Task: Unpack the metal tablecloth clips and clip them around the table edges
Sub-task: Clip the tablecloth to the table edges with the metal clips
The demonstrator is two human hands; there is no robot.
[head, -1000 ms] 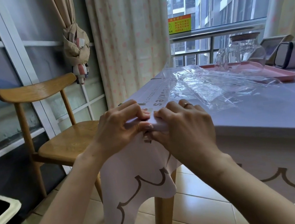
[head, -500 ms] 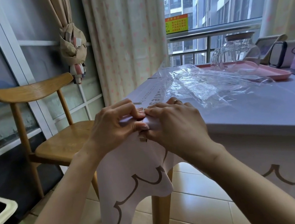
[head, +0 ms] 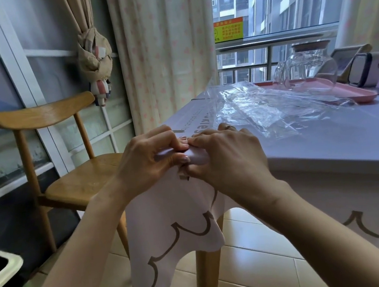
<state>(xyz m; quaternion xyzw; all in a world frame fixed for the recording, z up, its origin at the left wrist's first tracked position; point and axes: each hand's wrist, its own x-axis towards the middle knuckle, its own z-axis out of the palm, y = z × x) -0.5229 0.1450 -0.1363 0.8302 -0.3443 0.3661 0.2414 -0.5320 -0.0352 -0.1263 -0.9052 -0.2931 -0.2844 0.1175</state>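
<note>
The left hand [head: 145, 163] is curling its fingers [head: 159, 135] tight, and its thumb is pinching a fold of the cloth [head: 169, 219] against them at the table [head: 327, 150] corner. The right hand [head: 229, 162] is meeting it fingertip to fingertip. Its fingers are bent over the same corner and gripping the cloth, and one of them is wearing a ring [head: 228, 127]. Just under the fingertips a small dull strip [head: 184, 177] is peeking out. I cannot tell whether it is a clip or print on the cloth, as the hands are hiding the rest.

Below the hands, the cloth is hanging off the corner in a loose flap with a scalloped line along its hem.

Beyond the hands, a crumpled clear bag [head: 263, 110] is lying on the tabletop; what it is holding cannot be made out. Behind it, a pink tray [head: 357, 95] is carrying a glass jar [head: 317, 63] and glass cups [head: 287, 76].

A chair [head: 69, 182] is standing left of the table. At the lower left, a pale-rimmed bin [head: 10, 267] is showing only a dark inside.
</note>
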